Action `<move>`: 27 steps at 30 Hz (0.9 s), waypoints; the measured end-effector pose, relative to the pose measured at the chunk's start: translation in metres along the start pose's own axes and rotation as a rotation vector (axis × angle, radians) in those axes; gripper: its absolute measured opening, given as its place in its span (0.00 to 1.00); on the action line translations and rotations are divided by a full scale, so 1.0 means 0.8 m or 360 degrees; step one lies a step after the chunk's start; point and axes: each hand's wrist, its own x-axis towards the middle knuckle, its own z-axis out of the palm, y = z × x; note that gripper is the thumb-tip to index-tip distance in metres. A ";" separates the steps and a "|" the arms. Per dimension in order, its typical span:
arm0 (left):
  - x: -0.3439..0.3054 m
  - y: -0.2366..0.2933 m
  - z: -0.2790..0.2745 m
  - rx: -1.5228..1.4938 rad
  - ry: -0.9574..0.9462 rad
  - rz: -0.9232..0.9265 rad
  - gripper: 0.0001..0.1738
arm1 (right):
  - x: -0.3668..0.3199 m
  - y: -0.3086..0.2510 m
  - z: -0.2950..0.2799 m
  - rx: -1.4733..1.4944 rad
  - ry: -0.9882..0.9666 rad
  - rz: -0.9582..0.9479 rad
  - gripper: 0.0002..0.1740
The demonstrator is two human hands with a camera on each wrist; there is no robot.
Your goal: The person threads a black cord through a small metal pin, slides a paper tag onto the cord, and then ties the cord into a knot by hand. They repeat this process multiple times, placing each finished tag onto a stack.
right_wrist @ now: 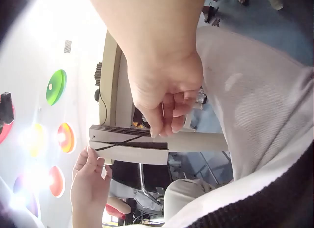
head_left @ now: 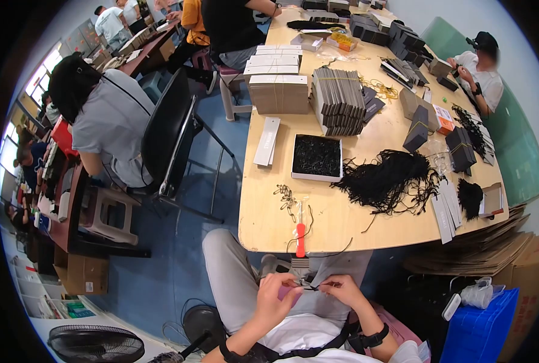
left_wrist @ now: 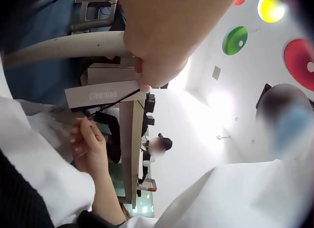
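Observation:
Over the lap, just in front of the table edge, a thin black cord (head_left: 308,288) runs between the two hands. The left hand (head_left: 275,297) pinches one end between thumb and fingertips. Thumb and curled fingers of the right hand (head_left: 345,290) pinch the other end. In the right wrist view the cord (right_wrist: 117,142) slants across a stack of grey card tags (right_wrist: 130,153), one of them with a hole near its end. The left wrist view shows printed lettering on the front tag (left_wrist: 100,94), with the left fingertips right at its end.
On the table lie a red-handled tool (head_left: 301,239), a white box of small black pieces (head_left: 316,156), a heap of black cords (head_left: 393,181) and banded tag stacks (head_left: 339,100). A blue bin (head_left: 484,323) stands right; a black fan (head_left: 97,343) is low left.

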 end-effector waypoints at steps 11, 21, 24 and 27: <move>-0.001 -0.017 -0.003 -0.0394 -0.0209 -0.0066 0.07 | -0.021 -0.039 0.001 0.0151 0.0067 -0.0029 0.06; -0.018 0.013 -0.005 -0.1063 -0.0322 -0.0238 0.06 | -0.068 -0.184 -0.004 -0.1079 0.0288 -0.1347 0.06; -0.020 0.017 -0.006 -0.1083 -0.0443 -0.0208 0.06 | -0.066 -0.195 0.002 -0.1265 0.0239 -0.1503 0.09; -0.024 0.022 -0.005 -0.1238 -0.0478 -0.0316 0.06 | -0.064 -0.198 -0.001 -0.1395 0.0244 -0.1605 0.13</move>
